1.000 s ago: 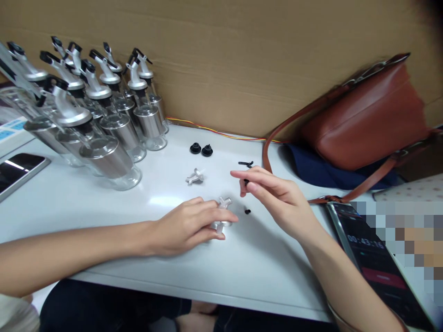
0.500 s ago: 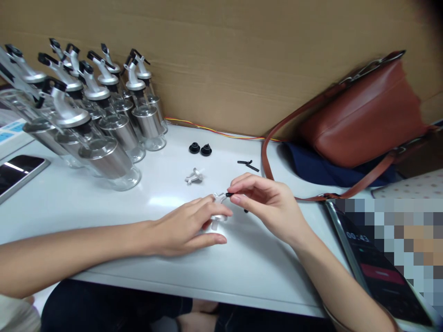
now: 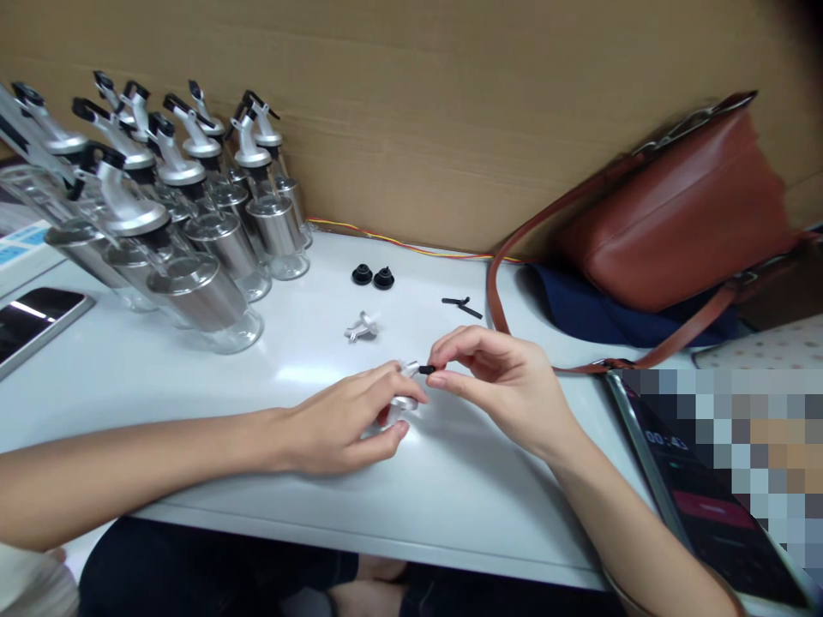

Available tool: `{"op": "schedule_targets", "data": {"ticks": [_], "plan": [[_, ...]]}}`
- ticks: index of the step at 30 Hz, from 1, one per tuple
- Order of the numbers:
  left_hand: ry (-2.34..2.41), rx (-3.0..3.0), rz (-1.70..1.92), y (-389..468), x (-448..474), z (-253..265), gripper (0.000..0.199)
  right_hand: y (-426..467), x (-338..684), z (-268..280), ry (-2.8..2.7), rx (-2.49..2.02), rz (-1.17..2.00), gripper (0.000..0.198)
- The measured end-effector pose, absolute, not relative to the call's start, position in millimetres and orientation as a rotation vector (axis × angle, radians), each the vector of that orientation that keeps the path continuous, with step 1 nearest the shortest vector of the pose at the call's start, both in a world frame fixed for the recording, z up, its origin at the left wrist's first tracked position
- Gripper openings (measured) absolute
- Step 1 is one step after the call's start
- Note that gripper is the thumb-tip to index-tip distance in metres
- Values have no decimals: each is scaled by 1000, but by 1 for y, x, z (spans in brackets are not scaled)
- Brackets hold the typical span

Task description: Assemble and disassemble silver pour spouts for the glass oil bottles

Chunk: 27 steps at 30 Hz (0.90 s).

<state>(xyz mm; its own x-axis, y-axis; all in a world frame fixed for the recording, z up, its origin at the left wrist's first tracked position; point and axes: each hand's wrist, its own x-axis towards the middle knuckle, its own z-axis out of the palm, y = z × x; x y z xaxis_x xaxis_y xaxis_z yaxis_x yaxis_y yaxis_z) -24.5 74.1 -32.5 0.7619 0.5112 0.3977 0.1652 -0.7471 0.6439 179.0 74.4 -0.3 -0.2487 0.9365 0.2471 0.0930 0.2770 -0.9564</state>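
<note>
My left hand [image 3: 351, 418] is closed around a silver pourer spout [image 3: 405, 402], thumb near its lower end and fingers over its side. Between the thumb and fingertips of my right hand [image 3: 511, 386] is a small black tip piece [image 3: 426, 370]. That piece meets the end of the spout's nozzle; how far it sits on it I cannot tell. Just beyond lies another silver spout [image 3: 363, 326] on its side. Two black stoppers [image 3: 362, 274] stand behind that, and thin black lever pieces [image 3: 461, 305] lie to their right.
Several glass bottles with steel sleeves [image 3: 199, 291] and pourers crowd the left of the white table [image 3: 309, 506]. A phone [image 3: 39, 321] lies at far left. At right are a brown bag [image 3: 681, 223], its strap, and a device showing a timer [image 3: 669, 441]. Cardboard [image 3: 411, 111] stands behind.
My left thumb has closed in toward the spout's lower end. My right fingers have shifted slightly right and down, and more of the black tip piece shows at the nozzle.
</note>
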Motion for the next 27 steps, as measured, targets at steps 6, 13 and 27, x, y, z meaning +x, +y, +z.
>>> {"op": "schedule_targets", "data": {"ticks": [6, 13, 27], "plan": [[471, 2328, 757, 74, -25, -33, 27, 74, 179, 0, -1572, -976, 1098, 10], [452, 2413, 771, 75, -24, -33, 27, 74, 179, 1, -1561, -922, 1141, 12], [398, 2415, 767, 73, -26, -32, 21, 72, 178, 3, -1640, -907, 1125, 19]]}}
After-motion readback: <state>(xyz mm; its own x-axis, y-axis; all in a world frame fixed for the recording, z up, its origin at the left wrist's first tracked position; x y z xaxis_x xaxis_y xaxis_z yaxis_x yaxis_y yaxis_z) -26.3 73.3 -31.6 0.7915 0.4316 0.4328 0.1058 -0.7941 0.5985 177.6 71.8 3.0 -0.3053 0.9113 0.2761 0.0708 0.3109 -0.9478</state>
